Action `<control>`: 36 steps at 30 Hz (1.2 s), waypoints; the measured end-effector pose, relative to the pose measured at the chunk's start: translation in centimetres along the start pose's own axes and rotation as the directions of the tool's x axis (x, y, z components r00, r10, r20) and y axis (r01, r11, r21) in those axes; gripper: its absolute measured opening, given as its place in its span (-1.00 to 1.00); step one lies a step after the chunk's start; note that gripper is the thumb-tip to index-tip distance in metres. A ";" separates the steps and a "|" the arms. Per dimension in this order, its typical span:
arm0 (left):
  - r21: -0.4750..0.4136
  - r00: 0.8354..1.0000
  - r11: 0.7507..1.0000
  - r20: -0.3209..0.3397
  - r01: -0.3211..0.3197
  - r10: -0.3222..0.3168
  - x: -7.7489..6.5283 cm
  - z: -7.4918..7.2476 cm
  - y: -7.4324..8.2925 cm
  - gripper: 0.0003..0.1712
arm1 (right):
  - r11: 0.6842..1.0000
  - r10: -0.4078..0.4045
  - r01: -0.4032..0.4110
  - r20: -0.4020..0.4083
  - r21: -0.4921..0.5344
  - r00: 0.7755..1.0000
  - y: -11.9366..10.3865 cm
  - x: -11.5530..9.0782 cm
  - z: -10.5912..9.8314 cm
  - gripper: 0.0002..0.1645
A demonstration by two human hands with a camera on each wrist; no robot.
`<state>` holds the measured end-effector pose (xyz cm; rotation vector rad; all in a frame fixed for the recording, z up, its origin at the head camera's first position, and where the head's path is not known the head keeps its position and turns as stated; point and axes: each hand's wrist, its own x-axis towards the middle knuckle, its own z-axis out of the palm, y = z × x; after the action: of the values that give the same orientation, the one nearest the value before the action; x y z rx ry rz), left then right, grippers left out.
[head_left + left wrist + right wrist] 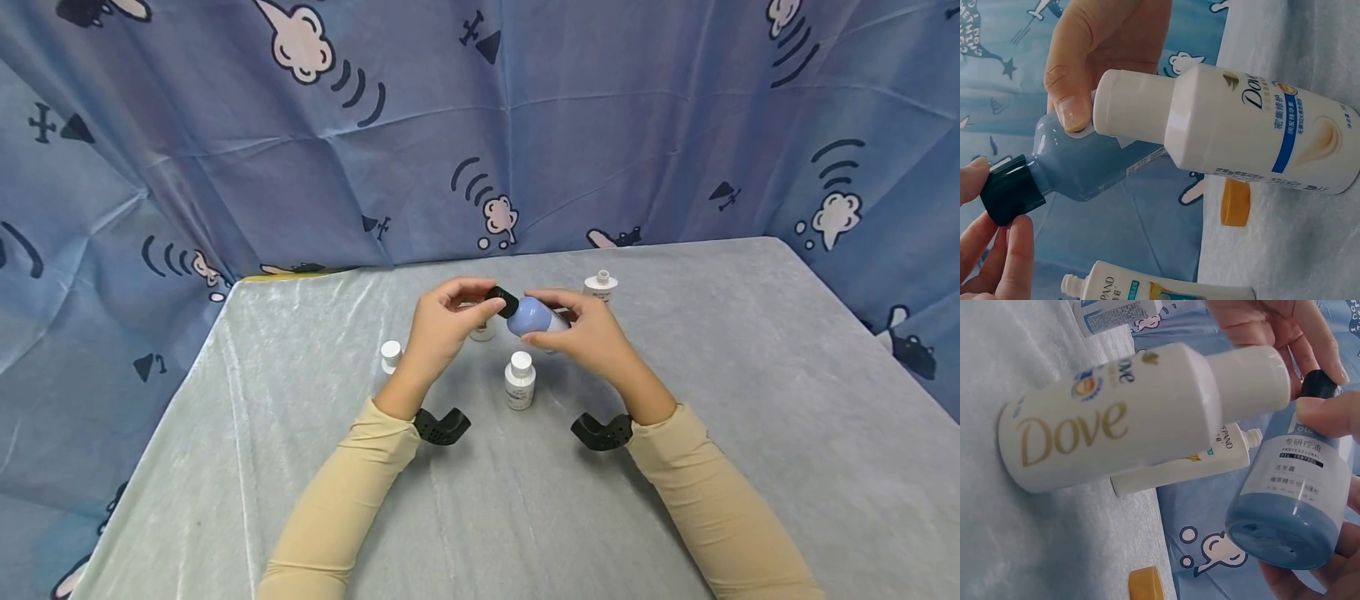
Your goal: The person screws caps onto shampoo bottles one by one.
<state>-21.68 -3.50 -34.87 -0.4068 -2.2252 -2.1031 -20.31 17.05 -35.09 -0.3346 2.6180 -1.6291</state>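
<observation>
Over the middle of the table, my right hand (592, 333) holds a tilted blue shampoo bottle (531, 317) around its body. My left hand (441, 327) pinches the bottle's black cap (502, 302) between thumb and fingers, with the cap at the neck. A short stretch of clear neck shows below the cap in the left wrist view. On the blue bottle (1285, 487), the right wrist view shows a pale label with dark print. Below the hands, a white Dove bottle (520, 383) stands upright with its white cap on.
Another white-capped bottle (391, 354) stands beside the left forearm. At the back right is a white bottle (600, 286) with a bare neck. One more bottle (482, 332) is partly hidden behind the left hand. A small orange-yellow piece (1235, 202) lies on the cloth-covered table.
</observation>
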 end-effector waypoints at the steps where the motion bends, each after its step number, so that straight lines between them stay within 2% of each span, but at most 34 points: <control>1: 0.006 1.000 1.000 -0.013 0.001 -0.001 0.0 0.0 -0.1 -0.63 | 1.000 -0.001 0.001 -0.001 -0.004 1.000 0.0 0.0 0.0 -0.30; 5: 0.001 0.998 1.000 -0.068 0.007 -0.007 0.1 -0.2 -0.2 -0.64 | 1.000 -0.004 0.004 -0.003 -0.007 1.000 0.1 0.1 0.1 -0.31; 8: -0.015 0.997 1.000 -0.081 0.001 -0.002 0.1 -0.2 -0.2 -0.66 | 1.000 -0.005 0.005 -0.002 -0.004 1.000 0.2 0.1 0.2 -0.32; 19: -0.006 1.000 1.000 -0.005 -0.009 0.009 0.1 0.0 -0.3 -0.66 | 1.000 -0.004 0.004 0.001 -0.015 1.000 0.3 0.1 0.1 -0.31; 30: -0.046 0.991 0.999 0.130 -0.006 0.012 0.1 -0.4 0.1 -0.59 | 1.000 -0.009 0.009 0.004 -0.004 1.000 0.2 0.1 -0.1 -0.31; 33: -0.043 0.992 0.999 0.129 -0.002 0.008 0.2 -0.4 0.2 -0.51 | 1.000 -0.007 0.007 0.004 -0.001 1.000 0.1 0.1 -0.1 -0.30; 36: -0.010 0.997 1.000 0.077 0.008 -0.007 0.2 -0.4 0.1 -0.50 | 1.000 -0.009 0.009 -0.001 0.000 1.000 0.1 0.1 0.0 -0.31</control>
<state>-21.90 -3.89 -34.67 -0.4889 -2.2615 -2.1386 -20.40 17.12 -35.16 -0.3465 2.6211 -1.6319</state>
